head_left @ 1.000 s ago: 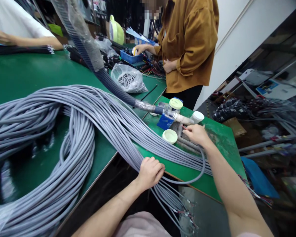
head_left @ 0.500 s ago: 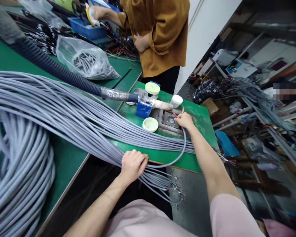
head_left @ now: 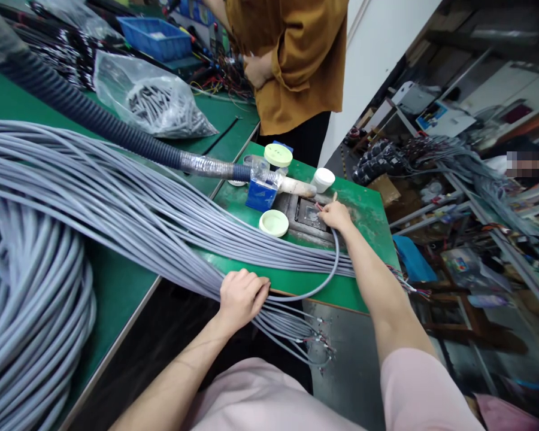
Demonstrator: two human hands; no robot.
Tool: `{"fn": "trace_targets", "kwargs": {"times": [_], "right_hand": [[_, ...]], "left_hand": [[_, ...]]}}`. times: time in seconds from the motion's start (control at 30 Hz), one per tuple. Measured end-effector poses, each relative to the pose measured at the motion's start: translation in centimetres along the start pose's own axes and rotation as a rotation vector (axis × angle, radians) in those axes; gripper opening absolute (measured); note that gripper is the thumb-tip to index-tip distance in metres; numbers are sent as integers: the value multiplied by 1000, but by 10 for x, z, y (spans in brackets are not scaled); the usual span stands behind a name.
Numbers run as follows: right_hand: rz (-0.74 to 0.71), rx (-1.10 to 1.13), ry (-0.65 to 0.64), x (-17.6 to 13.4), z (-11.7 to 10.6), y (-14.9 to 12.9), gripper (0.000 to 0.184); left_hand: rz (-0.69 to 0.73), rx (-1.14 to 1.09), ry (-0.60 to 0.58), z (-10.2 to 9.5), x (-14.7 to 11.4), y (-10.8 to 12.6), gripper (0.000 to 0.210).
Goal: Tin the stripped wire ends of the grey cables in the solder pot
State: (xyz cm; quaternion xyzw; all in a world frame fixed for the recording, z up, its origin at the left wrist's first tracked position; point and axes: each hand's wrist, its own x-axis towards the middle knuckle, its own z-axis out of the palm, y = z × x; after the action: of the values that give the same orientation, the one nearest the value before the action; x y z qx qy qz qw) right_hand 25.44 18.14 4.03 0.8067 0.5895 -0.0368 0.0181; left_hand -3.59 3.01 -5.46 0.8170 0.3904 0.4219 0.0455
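Note:
My left hand (head_left: 242,297) is wrapped over a bundle of grey cables (head_left: 179,269) at the table's front edge; their stripped ends (head_left: 317,342) hang below it. Between the fingertips of my right hand (head_left: 336,215) is the end of one grey cable (head_left: 336,257), which loops back toward my left hand. Thin reddish wires at that end reach over a dark square metal pot (head_left: 312,214) set in a grimy block. The nozzle of a ribbed hose (head_left: 299,187) lies just behind the pot. A shallow pale-green dish (head_left: 273,223) sits left of it.
A blue box (head_left: 261,194) props the hose. Behind it stand a pale-yellow lidded jar (head_left: 278,155) and a white cup (head_left: 323,179). A thick coil of cable (head_left: 36,299) fills the left. Across the table stands a co-worker in a brown top (head_left: 300,66), near a plastic bag (head_left: 157,102).
Both my hands stay nearly in place, with the wire ends still over the pot. The co-worker's far hand, with a yellow-and-white object, has moved up out of view from above the blue bin.

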Motion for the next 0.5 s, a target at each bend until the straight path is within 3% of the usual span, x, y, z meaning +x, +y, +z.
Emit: {"fn": "trace_targets", "kwargs": {"times": [0.17,0.3,0.37,0.5], "right_hand": [[-15,58,14,1,-3,4,21],[-38,153,24,-16,-14,9,25],[-49,310,11,-34,-18,11,28],[-110,862,-81,-88,-15,6,32]], "left_hand": [[-10,-13,-2,1,-1,-1,11],[-2,-28,1,0,-1,0,10],[-9,-32,6,0,-1,1,10],[-45,-56,18,-2,0,2,11]]}}
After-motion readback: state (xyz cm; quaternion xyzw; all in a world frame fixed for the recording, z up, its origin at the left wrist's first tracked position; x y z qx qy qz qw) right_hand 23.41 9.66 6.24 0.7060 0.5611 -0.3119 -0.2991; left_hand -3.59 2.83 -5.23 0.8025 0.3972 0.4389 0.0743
